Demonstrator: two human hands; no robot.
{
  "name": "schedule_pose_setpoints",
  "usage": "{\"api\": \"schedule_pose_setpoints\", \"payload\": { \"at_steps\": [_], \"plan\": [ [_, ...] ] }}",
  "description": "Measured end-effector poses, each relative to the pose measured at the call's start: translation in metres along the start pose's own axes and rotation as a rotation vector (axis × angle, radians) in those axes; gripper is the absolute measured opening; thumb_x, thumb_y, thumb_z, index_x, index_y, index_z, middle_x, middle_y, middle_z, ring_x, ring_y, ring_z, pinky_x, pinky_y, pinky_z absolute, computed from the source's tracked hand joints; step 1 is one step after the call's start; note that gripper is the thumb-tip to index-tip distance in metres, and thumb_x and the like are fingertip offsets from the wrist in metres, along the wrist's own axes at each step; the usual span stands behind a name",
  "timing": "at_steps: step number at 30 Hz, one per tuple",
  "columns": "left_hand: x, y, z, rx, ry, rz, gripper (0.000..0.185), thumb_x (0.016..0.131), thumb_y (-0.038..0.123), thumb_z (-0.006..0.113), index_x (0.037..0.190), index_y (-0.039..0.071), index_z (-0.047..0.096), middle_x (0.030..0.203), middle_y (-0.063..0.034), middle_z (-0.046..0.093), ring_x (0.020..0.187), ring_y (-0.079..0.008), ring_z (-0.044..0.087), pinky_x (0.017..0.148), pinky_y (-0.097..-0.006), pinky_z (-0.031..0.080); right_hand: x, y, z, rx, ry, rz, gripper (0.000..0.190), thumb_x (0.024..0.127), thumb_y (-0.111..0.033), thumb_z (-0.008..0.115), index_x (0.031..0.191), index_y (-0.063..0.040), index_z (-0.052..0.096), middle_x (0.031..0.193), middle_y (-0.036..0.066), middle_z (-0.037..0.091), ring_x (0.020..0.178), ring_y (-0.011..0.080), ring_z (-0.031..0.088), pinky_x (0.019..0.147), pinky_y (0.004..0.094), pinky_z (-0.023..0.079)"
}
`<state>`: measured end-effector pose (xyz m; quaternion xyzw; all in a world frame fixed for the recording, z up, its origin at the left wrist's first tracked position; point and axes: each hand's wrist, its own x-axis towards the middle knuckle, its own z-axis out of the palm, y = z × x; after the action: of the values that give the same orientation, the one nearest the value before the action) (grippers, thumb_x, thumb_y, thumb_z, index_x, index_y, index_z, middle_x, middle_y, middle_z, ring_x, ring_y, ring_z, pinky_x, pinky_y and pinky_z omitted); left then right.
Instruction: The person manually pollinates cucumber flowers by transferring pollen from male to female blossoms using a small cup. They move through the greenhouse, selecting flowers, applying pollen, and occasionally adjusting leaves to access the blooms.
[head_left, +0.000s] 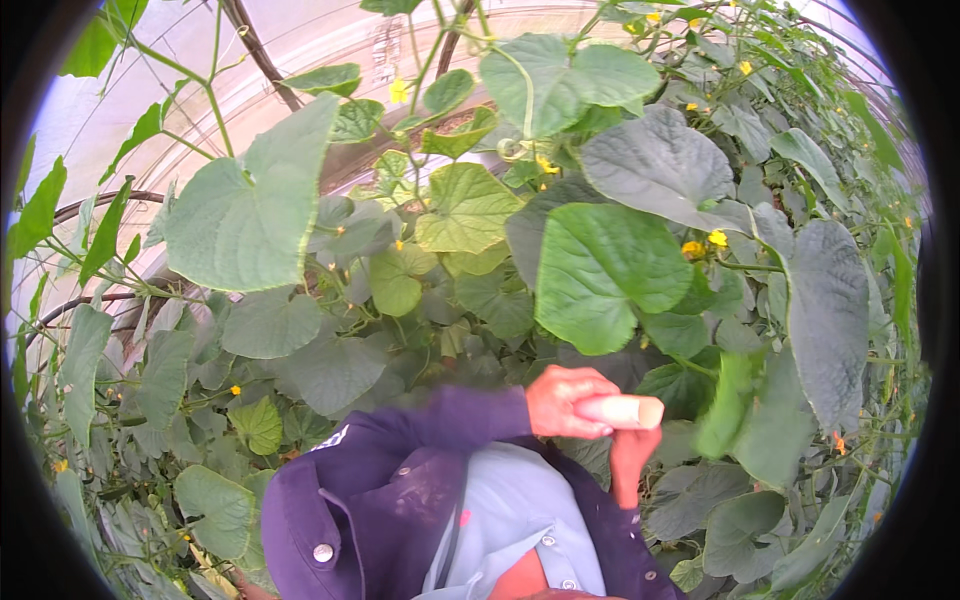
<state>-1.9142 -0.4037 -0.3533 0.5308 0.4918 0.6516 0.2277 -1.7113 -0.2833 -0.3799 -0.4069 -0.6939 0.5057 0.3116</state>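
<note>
In front of my chest, my left hand (564, 401) is wrapped around a pale, whitish cylinder (619, 411). One end of the cylinder points to the right; whether it is a tube or a roll is unclear. Just below that end is my right hand (634, 450), close to the cylinder and partly hidden behind it. Its fingers are too covered to show whether they grip anything. Beyond both hands hangs a broad bright green leaf (611, 274) of a cucumber-like vine. A blurred green leaf (724, 409) lies to the right of my hands.
Dense vines with large leaves (240, 199) and yellow flowers (397, 91) surround me on both sides. Thin curling tendrils (528, 94) hang at the top. Behind the plants stand a translucent greenhouse sheet (337, 37) and dark curved poles (259, 49).
</note>
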Motion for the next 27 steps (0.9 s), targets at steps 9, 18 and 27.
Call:
{"api": "schedule_pose_setpoints", "payload": {
  "at_steps": [9,18,27],
  "plan": [
    [-0.048,0.017,-0.135,0.310,0.548,0.007,0.067,0.075,0.015,0.096,0.135,-0.001,0.070,0.119,-0.0198,0.073,0.106,-0.0297,0.074,0.093,-0.0401,0.061,0.076,-0.095,0.172,0.127,-0.543,-0.009,0.024,0.107,-0.013,0.067,0.126,0.002,0.070,0.104,0.007,0.077,0.087,0.0082,0.068,0.071,0.0250,0.056],
    [-0.054,0.011,-0.198,0.257,0.868,-0.172,0.053,0.083,0.005,0.085,0.133,0.003,0.070,0.126,-0.0114,0.066,0.112,-0.0223,0.070,0.086,-0.0341,0.064,0.169,-0.147,0.284,0.388,-0.627,-0.168,0.040,0.104,-0.018,0.073,0.135,0.005,0.063,0.118,0.015,0.071,0.099,0.0217,0.075,0.076,0.0319,0.063],
    [0.005,-0.057,-0.189,-0.068,0.879,-0.271,0.058,0.089,0.008,0.085,0.140,-0.006,0.062,0.131,-0.0129,0.070,0.115,-0.0210,0.071,0.096,-0.0358,0.062,0.271,-0.122,0.246,0.226,-0.311,-0.185,0.030,0.099,-0.013,0.076,0.123,0.004,0.069,0.109,0.012,0.074,0.098,0.0173,0.072,0.078,0.0303,0.060]
  ]
}}
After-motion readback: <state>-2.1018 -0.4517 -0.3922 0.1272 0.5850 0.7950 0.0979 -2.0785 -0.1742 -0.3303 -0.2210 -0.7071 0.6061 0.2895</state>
